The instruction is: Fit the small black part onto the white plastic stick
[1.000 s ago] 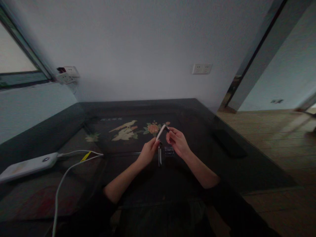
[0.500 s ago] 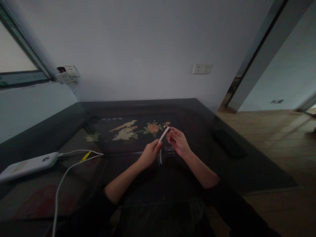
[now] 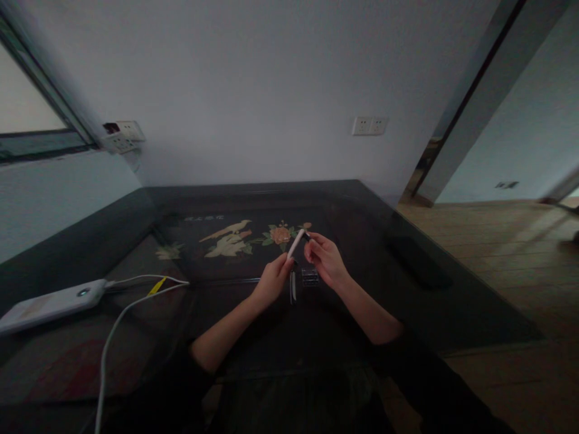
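Note:
My left hand (image 3: 271, 280) pinches the lower end of a slim white stick-like object (image 3: 295, 243) that slants up to the right above the dark table (image 3: 226, 313). My right hand (image 3: 326, 260) is closed at its upper end, fingers curled round a small dark tip there. Under the hands lie a thin pale piece (image 3: 292, 287) and a small clear ridged item (image 3: 310, 276) on the tabletop. What the white object is stays unclear in the dim light.
A white power bank (image 3: 49, 303) with white cables (image 3: 118, 319) lies at the left. A painted bird and flower panel (image 3: 239, 236) is behind the hands. A dark flat object (image 3: 418, 262) rests near the table's right edge, with wooden floor beyond.
The white object's upper end dipped a little half a second ago and has risen back; both hands stay in nearly the same place.

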Demonstrator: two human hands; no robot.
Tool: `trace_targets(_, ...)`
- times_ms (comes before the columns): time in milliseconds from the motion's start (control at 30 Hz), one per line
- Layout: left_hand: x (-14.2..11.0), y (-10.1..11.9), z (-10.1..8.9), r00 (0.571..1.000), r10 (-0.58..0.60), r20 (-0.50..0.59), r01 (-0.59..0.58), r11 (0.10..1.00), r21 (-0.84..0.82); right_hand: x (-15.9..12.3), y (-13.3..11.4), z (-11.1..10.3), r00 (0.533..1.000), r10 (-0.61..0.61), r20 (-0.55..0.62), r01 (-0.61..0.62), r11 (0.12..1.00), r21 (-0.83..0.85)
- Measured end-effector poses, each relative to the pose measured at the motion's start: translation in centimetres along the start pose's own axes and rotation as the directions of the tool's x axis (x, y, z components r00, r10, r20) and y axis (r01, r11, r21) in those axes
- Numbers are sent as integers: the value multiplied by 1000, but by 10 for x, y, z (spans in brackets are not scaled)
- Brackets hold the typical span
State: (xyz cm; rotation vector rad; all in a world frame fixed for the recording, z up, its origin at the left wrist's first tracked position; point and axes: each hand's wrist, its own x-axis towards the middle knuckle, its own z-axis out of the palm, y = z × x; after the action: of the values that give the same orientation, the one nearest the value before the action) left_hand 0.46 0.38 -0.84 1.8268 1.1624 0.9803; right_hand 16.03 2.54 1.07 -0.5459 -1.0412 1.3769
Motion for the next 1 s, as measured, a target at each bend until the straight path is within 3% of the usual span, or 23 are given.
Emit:
trace_targets(167,-5,10,0,994,43,97,-42,999,-12,0,-1,-1,1000,9,-23,-9,1000,-1)
trace_targets(300,-6,12,2,989,49,139,-30,990,-138,-1,-1,-1,1000,6,-19,-7,1000,-14)
trace_targets(733,1,9,-3,993,-89,75,114,884,-454,-3,-5,5,999,-18,48,19,999,-31)
trace_targets(1000,2,8,-2,991,-89,103,130,842,-524,-3,-5,6,998,9,61,-6,999,-52)
